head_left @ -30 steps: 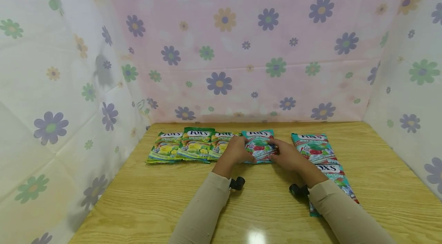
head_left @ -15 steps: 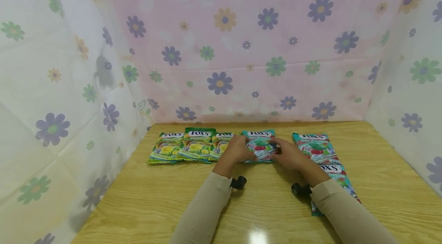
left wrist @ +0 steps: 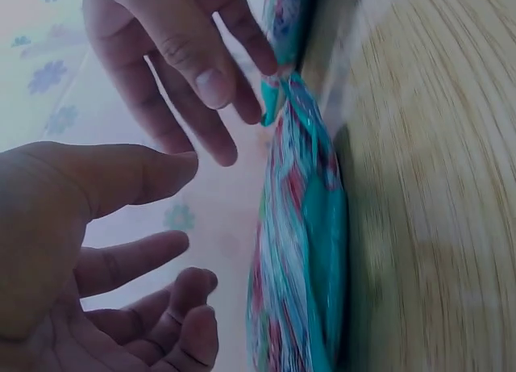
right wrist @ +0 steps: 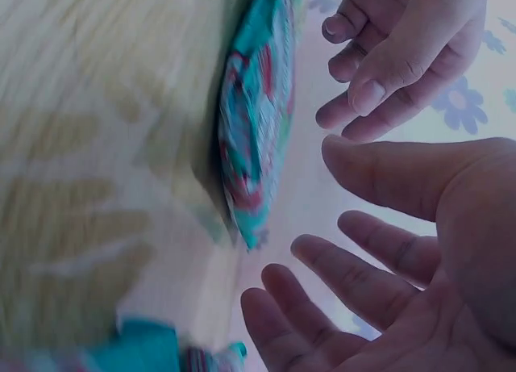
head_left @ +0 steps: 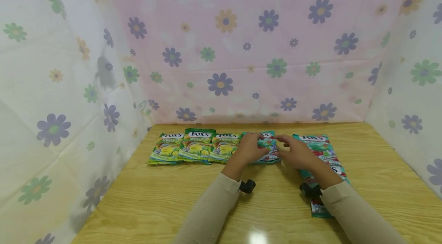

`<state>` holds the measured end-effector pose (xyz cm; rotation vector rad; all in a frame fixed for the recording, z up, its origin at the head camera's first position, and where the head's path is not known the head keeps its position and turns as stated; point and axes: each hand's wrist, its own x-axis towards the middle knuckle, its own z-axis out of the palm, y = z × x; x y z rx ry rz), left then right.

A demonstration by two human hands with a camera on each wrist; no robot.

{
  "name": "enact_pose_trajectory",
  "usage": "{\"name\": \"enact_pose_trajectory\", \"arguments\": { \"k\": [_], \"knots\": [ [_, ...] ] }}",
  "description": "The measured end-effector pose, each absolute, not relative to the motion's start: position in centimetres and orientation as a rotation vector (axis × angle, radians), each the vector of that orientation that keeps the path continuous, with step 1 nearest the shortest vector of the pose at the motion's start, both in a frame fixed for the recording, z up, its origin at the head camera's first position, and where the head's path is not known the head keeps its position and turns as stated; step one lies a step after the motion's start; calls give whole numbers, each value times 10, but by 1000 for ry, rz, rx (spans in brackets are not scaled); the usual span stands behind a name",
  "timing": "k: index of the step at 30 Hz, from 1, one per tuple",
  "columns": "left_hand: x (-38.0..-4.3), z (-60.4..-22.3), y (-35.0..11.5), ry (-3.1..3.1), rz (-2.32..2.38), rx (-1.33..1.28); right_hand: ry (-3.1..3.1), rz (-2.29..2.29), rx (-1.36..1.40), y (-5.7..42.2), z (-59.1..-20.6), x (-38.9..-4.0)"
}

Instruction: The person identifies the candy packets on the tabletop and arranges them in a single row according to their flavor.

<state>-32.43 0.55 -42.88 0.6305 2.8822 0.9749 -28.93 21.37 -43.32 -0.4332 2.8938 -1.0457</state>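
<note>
A teal Fox's Mint Blossom candy bag lies flat on the wooden table, partly hidden behind my hands in the head view. My left hand hovers over its left part, the fingers spread and loosely bent around nothing. Just past the bag's right edge is my right hand, its fingers parted and holding nothing. Both wrist views show a gap between the fingers and the bag, which the right wrist view catches edge-on, with my right hand's fingers beside it.
Left of the teal bag, three green-yellow Fox's Spring Tea bags form an overlapping row. Two more Mint Blossom bags, one farther back and one nearer, lie under and behind my right forearm. Flowered cloth walls surround the table.
Both hands have let go of the middle Mint Blossom bag and lifted slightly, shifting to the right. The third Spring Tea bag now shows more fully.
</note>
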Motion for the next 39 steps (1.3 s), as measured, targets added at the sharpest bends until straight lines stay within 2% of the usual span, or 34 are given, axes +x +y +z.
{"name": "enact_pose_trajectory", "arguments": {
  "k": [5, 15, 29, 39],
  "knots": [
    [-324, -426, 22, 2858, 1030, 680, 2933, -1074, -448, 231, -425, -283],
    [-315, -428, 64, 2727, 1272, 613, 2938, -1178, -420, 270, -409, -279],
    [-303, -437, 110, 2520, 1603, 330, 2934, -1175, -274, 329, -410, -284],
    [-301, -443, 125, 2549, 1471, 274, 2795, -1223, -151, 362, -423, -282]
  ]
}}
